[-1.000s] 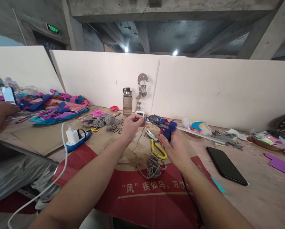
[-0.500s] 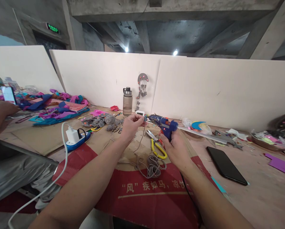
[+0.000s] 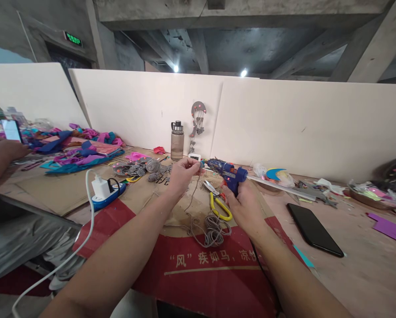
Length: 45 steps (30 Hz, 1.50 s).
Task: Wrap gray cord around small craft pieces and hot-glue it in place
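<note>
My right hand is wrapped round the handle of a blue hot glue gun, a long clear glue stick jutting from its back. The gun's nozzle points left, at my left hand. Between that hand's thumb and fingers is a small teal piece, mostly hidden, with a thin grey cord hanging below it. The cord runs down to a loose grey bundle on the cardboard. Yellow-handled scissors lie beside my right hand.
A water bottle stands by the white partition. At left are a power strip with a charger, felt scraps and another person's hand with a phone. A black phone lies at right.
My hands, the glue gun and the teal piece stay almost still. The other person's hand at far left has shifted slightly.
</note>
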Each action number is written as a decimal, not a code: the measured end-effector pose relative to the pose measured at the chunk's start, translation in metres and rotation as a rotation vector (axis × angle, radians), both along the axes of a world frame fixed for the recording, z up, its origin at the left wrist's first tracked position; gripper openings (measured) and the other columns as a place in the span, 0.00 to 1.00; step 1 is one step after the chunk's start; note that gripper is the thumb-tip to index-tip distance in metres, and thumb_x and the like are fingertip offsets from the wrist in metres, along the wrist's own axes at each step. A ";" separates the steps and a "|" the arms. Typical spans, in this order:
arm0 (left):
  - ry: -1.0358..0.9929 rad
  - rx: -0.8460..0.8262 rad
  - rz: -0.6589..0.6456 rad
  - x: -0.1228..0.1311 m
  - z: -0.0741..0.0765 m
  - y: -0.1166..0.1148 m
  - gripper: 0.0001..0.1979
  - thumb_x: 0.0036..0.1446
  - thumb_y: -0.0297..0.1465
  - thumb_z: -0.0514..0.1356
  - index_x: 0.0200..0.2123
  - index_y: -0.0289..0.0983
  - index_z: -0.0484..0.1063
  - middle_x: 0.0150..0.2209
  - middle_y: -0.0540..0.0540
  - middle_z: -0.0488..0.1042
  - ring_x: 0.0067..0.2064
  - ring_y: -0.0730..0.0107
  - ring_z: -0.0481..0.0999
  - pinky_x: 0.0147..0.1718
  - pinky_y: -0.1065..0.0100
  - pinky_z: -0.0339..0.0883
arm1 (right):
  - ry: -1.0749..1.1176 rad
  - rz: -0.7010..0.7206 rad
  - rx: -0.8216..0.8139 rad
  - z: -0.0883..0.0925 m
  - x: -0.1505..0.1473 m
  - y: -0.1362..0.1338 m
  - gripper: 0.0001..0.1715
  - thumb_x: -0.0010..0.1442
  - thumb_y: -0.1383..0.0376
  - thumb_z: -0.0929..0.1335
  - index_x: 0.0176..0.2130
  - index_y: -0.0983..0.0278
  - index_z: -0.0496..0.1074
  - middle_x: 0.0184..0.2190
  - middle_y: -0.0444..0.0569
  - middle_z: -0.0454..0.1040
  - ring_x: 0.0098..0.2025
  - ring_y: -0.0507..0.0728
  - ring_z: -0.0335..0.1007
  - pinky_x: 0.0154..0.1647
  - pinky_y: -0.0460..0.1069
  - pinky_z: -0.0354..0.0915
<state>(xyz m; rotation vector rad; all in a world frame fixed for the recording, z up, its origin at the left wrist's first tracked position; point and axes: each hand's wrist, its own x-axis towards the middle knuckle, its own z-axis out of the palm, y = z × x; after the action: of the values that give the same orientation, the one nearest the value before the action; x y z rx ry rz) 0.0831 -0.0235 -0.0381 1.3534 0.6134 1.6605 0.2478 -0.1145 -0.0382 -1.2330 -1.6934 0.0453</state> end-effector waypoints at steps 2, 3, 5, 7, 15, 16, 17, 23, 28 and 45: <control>0.003 0.002 -0.002 0.000 0.000 0.000 0.10 0.46 0.34 0.65 0.26 0.34 0.71 0.24 0.49 0.73 0.27 0.72 0.74 0.30 0.68 0.69 | -0.004 0.000 0.014 0.001 -0.001 -0.001 0.14 0.61 0.59 0.61 0.45 0.63 0.63 0.36 0.54 0.73 0.37 0.61 0.70 0.39 0.55 0.65; 0.003 0.001 -0.004 0.000 0.000 0.000 0.10 0.46 0.34 0.65 0.26 0.34 0.71 0.24 0.49 0.73 0.27 0.72 0.74 0.30 0.68 0.69 | -0.005 -0.001 0.015 0.001 -0.001 -0.001 0.14 0.61 0.59 0.61 0.45 0.63 0.63 0.36 0.54 0.73 0.37 0.61 0.70 0.38 0.55 0.65; 0.002 0.000 -0.004 0.000 0.000 0.000 0.09 0.46 0.34 0.65 0.26 0.34 0.71 0.24 0.48 0.73 0.26 0.72 0.74 0.30 0.68 0.69 | -0.001 -0.005 0.010 0.001 -0.001 -0.002 0.13 0.61 0.59 0.61 0.44 0.64 0.63 0.36 0.54 0.73 0.36 0.60 0.70 0.38 0.55 0.65; 0.007 0.002 0.000 -0.001 0.000 0.000 0.09 0.47 0.34 0.65 0.27 0.34 0.71 0.25 0.48 0.73 0.27 0.72 0.74 0.30 0.68 0.69 | 0.006 -0.007 -0.005 0.001 -0.001 -0.002 0.12 0.61 0.59 0.61 0.43 0.64 0.63 0.35 0.54 0.73 0.35 0.60 0.70 0.37 0.55 0.65; -0.011 -0.004 -0.019 -0.001 0.000 0.000 0.10 0.47 0.35 0.65 0.27 0.34 0.70 0.25 0.47 0.74 0.28 0.71 0.75 0.31 0.67 0.69 | -0.006 -0.007 0.009 0.002 0.000 -0.001 0.14 0.62 0.60 0.61 0.45 0.64 0.63 0.38 0.55 0.73 0.39 0.61 0.69 0.41 0.56 0.65; -0.013 -0.006 -0.022 -0.001 0.001 -0.001 0.10 0.47 0.35 0.65 0.27 0.34 0.70 0.25 0.48 0.74 0.28 0.71 0.75 0.31 0.67 0.69 | -0.002 -0.006 -0.003 0.002 0.000 -0.001 0.14 0.62 0.60 0.61 0.45 0.64 0.63 0.38 0.55 0.73 0.38 0.61 0.69 0.40 0.55 0.65; -0.015 -0.008 -0.025 -0.001 0.001 -0.001 0.10 0.47 0.34 0.65 0.27 0.34 0.70 0.24 0.48 0.74 0.28 0.71 0.75 0.31 0.67 0.69 | 0.000 -0.004 -0.011 0.002 0.000 -0.002 0.13 0.62 0.60 0.60 0.45 0.64 0.63 0.38 0.55 0.73 0.38 0.60 0.70 0.40 0.55 0.65; -0.063 -0.049 -0.054 -0.001 0.005 -0.004 0.10 0.45 0.33 0.66 0.26 0.33 0.70 0.24 0.48 0.73 0.27 0.72 0.74 0.31 0.67 0.69 | -0.018 -0.004 -0.012 0.002 0.000 -0.003 0.13 0.62 0.59 0.60 0.43 0.65 0.63 0.35 0.54 0.73 0.36 0.60 0.70 0.39 0.55 0.65; -0.101 -0.084 -0.085 -0.001 0.008 -0.006 0.12 0.43 0.33 0.67 0.25 0.33 0.69 0.24 0.49 0.73 0.27 0.72 0.75 0.31 0.68 0.69 | -0.010 0.009 -0.002 0.002 0.001 -0.002 0.12 0.62 0.60 0.60 0.43 0.64 0.63 0.36 0.54 0.73 0.37 0.61 0.70 0.38 0.55 0.65; -0.097 -0.090 -0.104 -0.002 0.007 -0.006 0.12 0.43 0.33 0.68 0.25 0.33 0.69 0.24 0.48 0.73 0.26 0.72 0.74 0.30 0.68 0.68 | 0.018 0.007 -0.028 0.002 0.001 -0.001 0.14 0.62 0.58 0.60 0.43 0.64 0.64 0.38 0.55 0.73 0.39 0.61 0.70 0.41 0.56 0.65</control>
<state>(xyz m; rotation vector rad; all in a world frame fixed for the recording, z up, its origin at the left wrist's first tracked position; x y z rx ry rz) 0.0814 -0.0294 -0.0308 1.2127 0.5449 1.5860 0.2487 -0.1159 -0.0366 -1.2445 -1.6869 0.0845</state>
